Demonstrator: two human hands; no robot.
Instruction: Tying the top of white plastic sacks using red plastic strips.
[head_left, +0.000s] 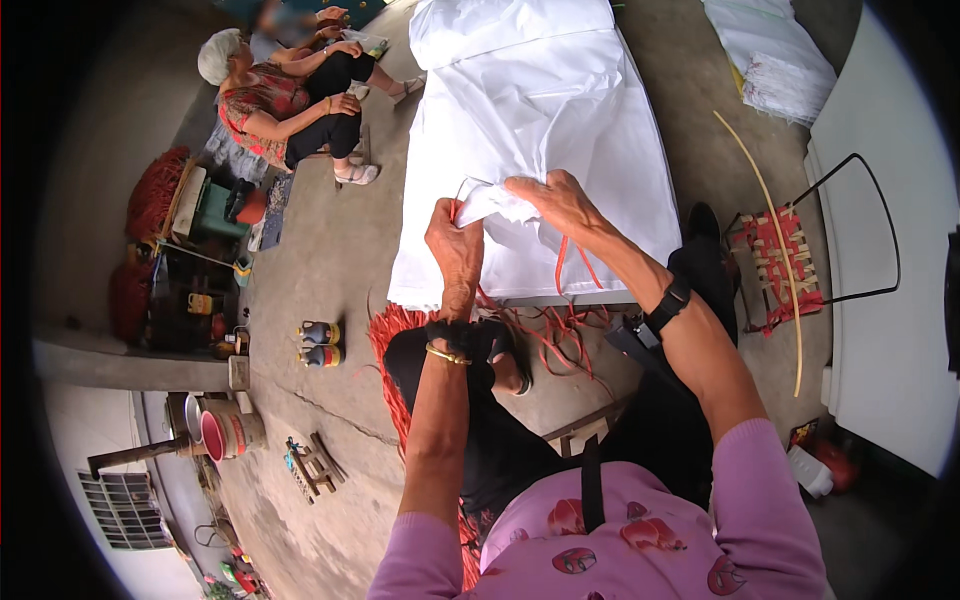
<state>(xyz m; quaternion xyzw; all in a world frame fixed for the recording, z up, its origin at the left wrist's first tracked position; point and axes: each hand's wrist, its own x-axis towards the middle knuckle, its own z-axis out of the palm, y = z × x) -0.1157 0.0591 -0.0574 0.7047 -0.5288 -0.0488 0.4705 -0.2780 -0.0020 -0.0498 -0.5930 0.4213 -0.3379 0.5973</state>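
In front of me a stack of white sacks [530, 130] lies on a low support, its top layer creased and pulled up toward my hands. My left hand [456, 245] is closed on a gathered part of the top sack, and a bit of red strip shows beside its fingers. Just to the right, my right hand [560, 203] pinches the same bunched white material between thumb and fingers. A red plastic strip [562, 265] hangs over the near side of the stack, below my right wrist. The undersides of both hands' grips are hidden.
More red strips [395, 325] lie heaped by my legs. Two people sit at the upper left, one on a stool [362, 150]. Two bottles [320, 343] and a small wooden stool [312, 465] stand left. To the right are a woven-seat chair [785, 265] and a long cane [765, 200].
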